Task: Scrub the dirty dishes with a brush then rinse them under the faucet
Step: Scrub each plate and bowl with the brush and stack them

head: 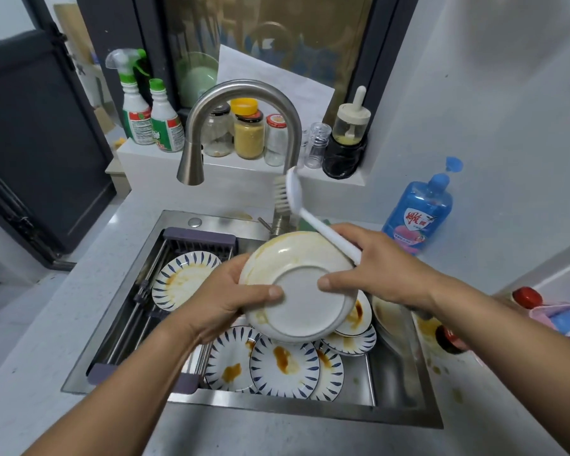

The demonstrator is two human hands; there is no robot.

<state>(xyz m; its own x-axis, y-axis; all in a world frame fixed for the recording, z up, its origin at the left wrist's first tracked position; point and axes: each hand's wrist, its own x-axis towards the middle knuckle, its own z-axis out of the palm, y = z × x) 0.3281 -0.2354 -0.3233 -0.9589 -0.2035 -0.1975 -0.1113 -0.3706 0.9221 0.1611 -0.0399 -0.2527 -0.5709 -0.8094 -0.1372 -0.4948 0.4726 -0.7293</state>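
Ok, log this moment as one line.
left hand: grips plate over sink | right hand: holds brush, thumb on plate | brush: bristles raised, off plate | faucet: no stream visible

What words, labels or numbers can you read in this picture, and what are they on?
"雕牌" (likely, slightly blurred): red characters on the white shield of the blue dish soap bottle; the smaller print below is unreadable.
Trigger spray bottle: label print too small to read.
Green-capped bottle beside it: label too blurred to read.
Red-lidded jar: lid marking blurred.
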